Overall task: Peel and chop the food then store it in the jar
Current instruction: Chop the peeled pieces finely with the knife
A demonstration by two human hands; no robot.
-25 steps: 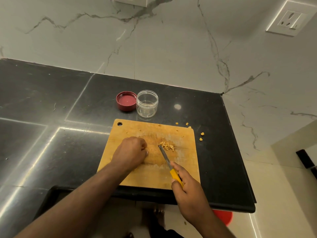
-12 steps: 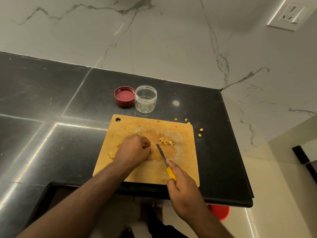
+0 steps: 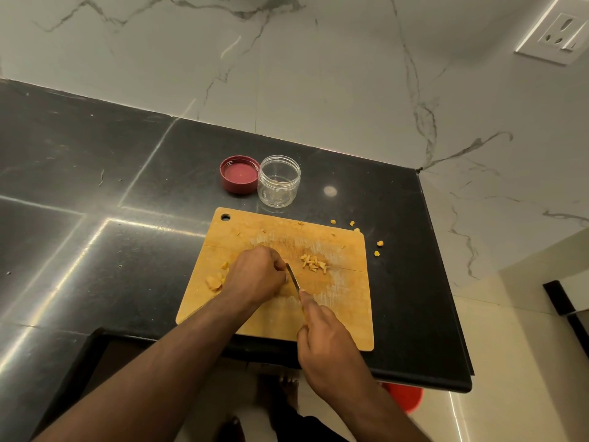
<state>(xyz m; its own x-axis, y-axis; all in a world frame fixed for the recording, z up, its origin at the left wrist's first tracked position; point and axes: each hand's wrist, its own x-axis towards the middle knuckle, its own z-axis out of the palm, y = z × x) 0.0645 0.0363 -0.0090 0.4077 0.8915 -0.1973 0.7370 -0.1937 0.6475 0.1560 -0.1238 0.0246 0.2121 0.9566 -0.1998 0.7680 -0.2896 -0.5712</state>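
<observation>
1. Chopping on the cutting board [image 3: 344,314], my right hand [image 3: 331,342] grips the knife [image 3: 294,277], its handle hidden in my fist.
2. My left hand [image 3: 255,275] curls over the piece being cut, steadying it beside the blade; whether it pinches it, I cannot tell.
3. Chopped bits [image 3: 314,263] lie heaped to the right, uncut chunks [image 3: 214,281] to the left.
4. The jar [image 3: 279,180] stands empty beyond the board, with its lid [image 3: 239,174] off, probably ready for filling.
5. Compared with half a second ago, the blade has closed against my left fingers.
</observation>
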